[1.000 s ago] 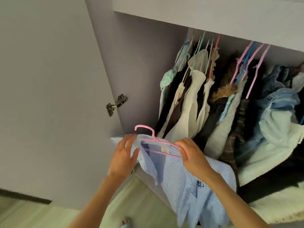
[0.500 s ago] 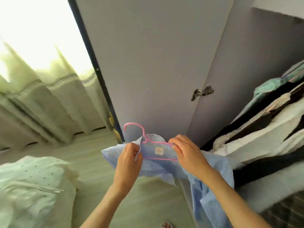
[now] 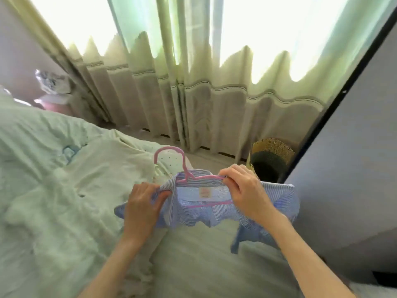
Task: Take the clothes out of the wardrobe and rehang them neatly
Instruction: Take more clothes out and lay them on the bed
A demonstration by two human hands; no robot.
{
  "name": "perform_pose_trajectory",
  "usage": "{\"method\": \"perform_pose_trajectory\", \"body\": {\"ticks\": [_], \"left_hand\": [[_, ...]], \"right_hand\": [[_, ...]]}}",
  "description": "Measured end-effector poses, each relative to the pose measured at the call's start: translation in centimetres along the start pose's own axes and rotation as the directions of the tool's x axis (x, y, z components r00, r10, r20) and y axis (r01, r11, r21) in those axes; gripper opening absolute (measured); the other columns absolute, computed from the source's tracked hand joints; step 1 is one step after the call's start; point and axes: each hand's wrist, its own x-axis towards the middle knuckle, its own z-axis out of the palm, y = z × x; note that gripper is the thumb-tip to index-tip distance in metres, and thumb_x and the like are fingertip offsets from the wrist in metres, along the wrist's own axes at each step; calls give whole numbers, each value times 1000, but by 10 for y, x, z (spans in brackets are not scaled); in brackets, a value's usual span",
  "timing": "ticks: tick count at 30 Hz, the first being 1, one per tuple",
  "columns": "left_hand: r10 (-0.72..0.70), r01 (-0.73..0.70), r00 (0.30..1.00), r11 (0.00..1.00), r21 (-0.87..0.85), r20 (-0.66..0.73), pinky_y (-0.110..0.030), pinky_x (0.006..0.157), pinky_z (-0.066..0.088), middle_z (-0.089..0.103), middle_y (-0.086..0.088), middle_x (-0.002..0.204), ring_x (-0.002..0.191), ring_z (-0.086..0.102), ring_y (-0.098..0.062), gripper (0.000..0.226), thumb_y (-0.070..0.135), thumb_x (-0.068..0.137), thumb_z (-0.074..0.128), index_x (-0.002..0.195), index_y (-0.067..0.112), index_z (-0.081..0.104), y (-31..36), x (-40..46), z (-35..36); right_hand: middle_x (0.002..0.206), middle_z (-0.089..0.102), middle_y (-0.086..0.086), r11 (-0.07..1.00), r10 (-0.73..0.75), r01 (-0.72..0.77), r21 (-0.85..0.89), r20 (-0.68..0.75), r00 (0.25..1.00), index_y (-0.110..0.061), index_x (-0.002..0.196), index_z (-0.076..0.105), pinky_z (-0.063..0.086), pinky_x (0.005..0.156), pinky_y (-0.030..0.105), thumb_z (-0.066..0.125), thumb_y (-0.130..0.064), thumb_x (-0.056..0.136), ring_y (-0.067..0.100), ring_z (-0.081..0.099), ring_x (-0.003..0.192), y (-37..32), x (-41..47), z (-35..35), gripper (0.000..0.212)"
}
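My left hand [image 3: 142, 208] pinches striped shirt [image 3: 277, 201] shoulder; right hand [image 3: 247, 191] grips pink hanger [image 3: 184, 166] arm. Shirt light, limp, likely slides off; hold hanger frame.

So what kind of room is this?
Most likely a bedroom: a bed with a rumpled quilt, long curtains over a bright window, and a wardrobe door on the right.
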Motion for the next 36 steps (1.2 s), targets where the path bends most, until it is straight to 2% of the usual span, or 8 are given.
{"method": "perform_pose_trajectory", "body": {"ticks": [4, 9, 12, 14, 19, 27, 32, 36], "left_hand": [[-197, 200, 963, 980, -2, -184, -22, 61, 30, 42, 5, 67, 68, 35, -12, 33, 43, 83, 54, 69, 13, 54, -29, -11, -63], [-408, 432, 823, 902, -32, -395, -19, 53, 32, 45, 11, 63, 60, 43, -11, 25, 42, 78, 62, 62, 39, 43, -39, -25, -134], [-481, 575, 694, 818, 10, -536, -34, 52, 42, 55, 4, 66, 62, 53, -17, 32, 49, 76, 68, 66, 19, 62, -56, -46, -164], [-509, 658, 588, 753, 6, -629, -32, 56, 45, 60, 3, 72, 68, 58, -18, 27, 42, 75, 72, 73, 16, 67, -66, -65, -182], [-485, 776, 362, 630, -31, -796, -31, 71, 41, 54, 8, 78, 81, 56, -21, 16, 24, 74, 76, 81, 13, 67, -69, -93, -226], [-217, 798, 336, 583, 154, -917, -51, 75, 45, 64, -5, 81, 82, 55, -29, 25, 27, 75, 75, 84, 5, 68, -97, -83, -312], [-109, 767, 400, 583, 268, -910, -40, 73, 44, 65, -6, 80, 79, 55, -25, 38, 44, 78, 63, 84, 7, 68, -153, -65, -374], [-106, 740, 443, 603, 297, -890, -36, 74, 42, 64, -7, 80, 80, 53, -23, 35, 40, 79, 65, 84, 5, 68, -226, -55, -422]], "right_hand": [[85, 54, -14, 975, -154, 136, 178, 87, 984, -13, 94, 66, 41, 70, 23, 46, -21, 91, 13, 51, 79, -52, 47, 38, 21], [85, 55, -21, 917, -315, 262, 301, 145, 938, -15, 95, 69, 42, 73, 26, 50, -28, 88, 8, 52, 80, -116, 101, 86, 24], [85, 64, -3, 885, -400, 324, 336, 190, 897, -12, 94, 67, 41, 74, 26, 42, -39, 89, 16, 55, 78, -140, 118, 118, 37], [84, 64, 3, 861, -461, 358, 362, 256, 850, -10, 94, 68, 36, 73, 20, 39, -39, 90, 16, 54, 78, -152, 124, 141, 41], [78, 56, 0, 776, -595, 402, 485, 352, 723, -8, 95, 67, 36, 66, 23, 55, -21, 90, 18, 52, 69, -193, 131, 193, 18], [82, 59, 1, 679, -663, 423, 601, 252, 705, -6, 88, 64, 42, 66, 32, 55, -21, 92, 17, 53, 76, -301, 158, 240, 18], [83, 53, -7, 685, -630, 416, 598, 199, 751, -8, 89, 63, 33, 63, 27, 52, -26, 94, 10, 47, 78, -366, 188, 283, 21], [82, 53, -6, 688, -621, 405, 603, 200, 758, -8, 88, 62, 29, 65, 23, 53, -24, 94, 12, 47, 81, -417, 218, 342, 19]]}}
